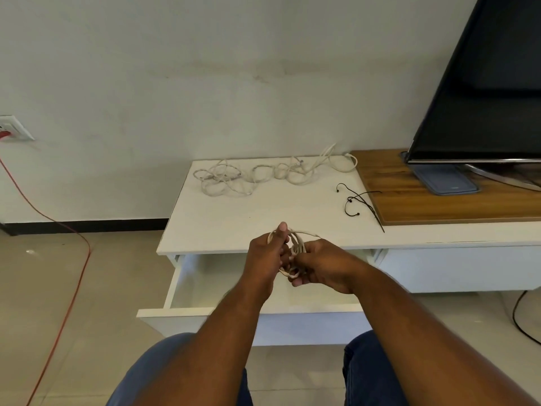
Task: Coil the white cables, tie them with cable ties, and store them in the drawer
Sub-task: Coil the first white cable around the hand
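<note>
A coiled white cable (296, 244) hangs between both hands above the front edge of the white cabinet (234, 221). My left hand (268, 253) grips the coil's left side, with one finger pointing up through the loops. My right hand (322, 266) pinches the coil's lower right part. Below the hands the white drawer (190, 291) stands pulled open. Loose white cables (263, 174) lie tangled along the back of the cabinet top. Black cable ties (357, 202) lie at its right side.
A wooden board (439, 197) on the right carries a dark television (483, 98) on its stand. A red cord (58, 259) runs from a wall socket (11, 128) across the tiled floor at the left. My knees in blue jeans (152, 370) sit before the drawer.
</note>
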